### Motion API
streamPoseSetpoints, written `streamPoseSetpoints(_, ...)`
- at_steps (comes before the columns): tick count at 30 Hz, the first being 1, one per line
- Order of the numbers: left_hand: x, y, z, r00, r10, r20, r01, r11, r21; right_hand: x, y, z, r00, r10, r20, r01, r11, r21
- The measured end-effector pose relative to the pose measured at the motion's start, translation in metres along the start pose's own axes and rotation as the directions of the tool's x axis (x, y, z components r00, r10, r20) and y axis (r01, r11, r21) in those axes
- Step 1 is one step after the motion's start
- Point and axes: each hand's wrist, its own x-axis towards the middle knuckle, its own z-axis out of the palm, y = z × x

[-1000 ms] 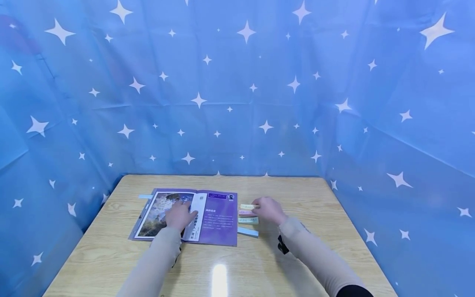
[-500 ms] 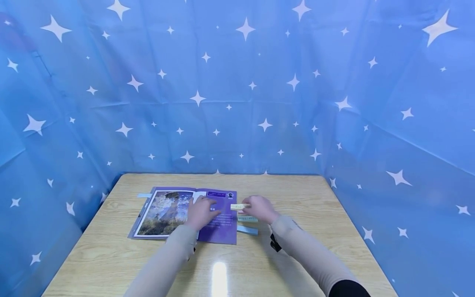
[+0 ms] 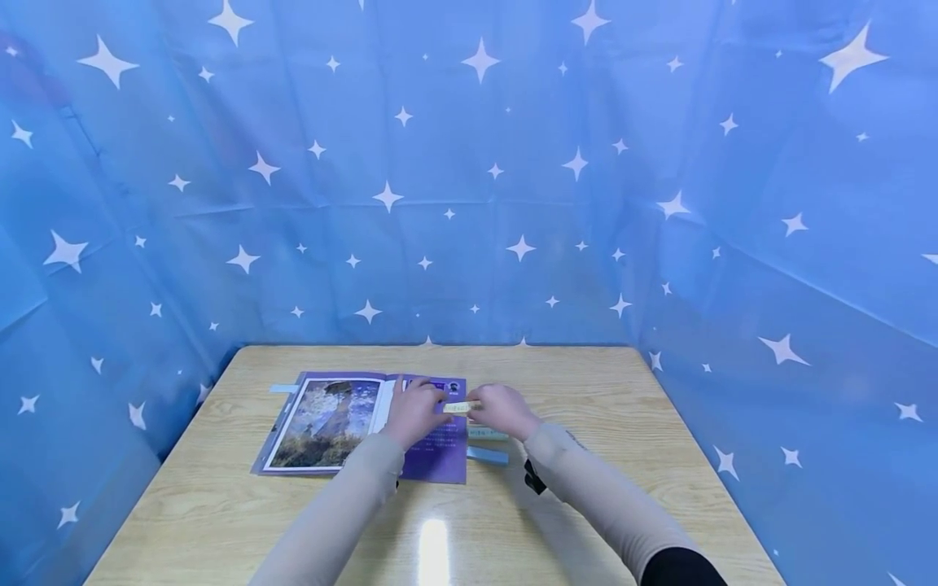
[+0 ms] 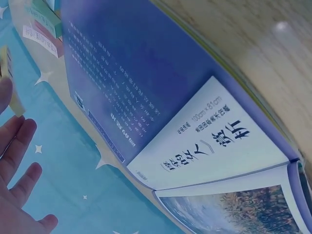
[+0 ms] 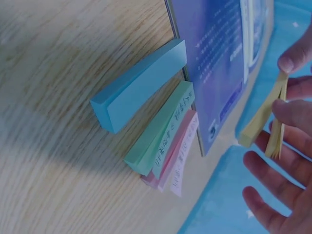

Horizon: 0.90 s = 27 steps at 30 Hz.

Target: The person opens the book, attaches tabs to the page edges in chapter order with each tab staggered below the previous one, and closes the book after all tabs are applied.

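Observation:
A yellow sticky note pad (image 3: pixel 460 407) is held above the right page of an open purple book (image 3: pixel 436 464). My left hand (image 3: pixel 416 411) pinches the pad's left end between thumb and finger. My right hand (image 3: pixel 504 409) grips its other end. In the right wrist view the yellow pad (image 5: pixel 261 117) is fanned apart, with the right thumb (image 5: pixel 287 112) lying between two parts of it. A pink pad (image 5: pixel 170 151) with a written slip, a green pad (image 5: pixel 161 126) with writing and a blue pad (image 5: pixel 141 83) lie beside the book's right edge.
A pale blue tab (image 3: pixel 283 388) sticks out past the book's left edge. The wooden table (image 3: pixel 586 374) meets a blue star-patterned curtain (image 3: pixel 440 203) at its back and sides.
My right hand has lifted the yellow pad and carried it left over the book. My left hand has moved from the picture page to the right and now pinches the pad.

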Motion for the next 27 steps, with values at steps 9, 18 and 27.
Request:
streamPoseSetpoints(9,0.005,-0.001,0.001,0.999,0.010,0.031,-0.010,1.000,-0.013,0.001,-0.004,-0.003,1.000,0.007,0.013,-0.007,1.000,-0.002)
streamPoseSetpoints(18,0.007,0.000,-0.002,0.999,0.031,0.041,-0.031,0.999,0.014,-0.001,-0.003,-0.005,1.000,0.008,0.005,-0.008,1.000,-0.019)
streamPoseSetpoints(27,0.005,-0.001,0.002,0.999,0.039,0.037,-0.040,0.998,0.041,-0.009,0.004,-0.004,0.999,-0.013,-0.031,0.014,1.000,0.020)
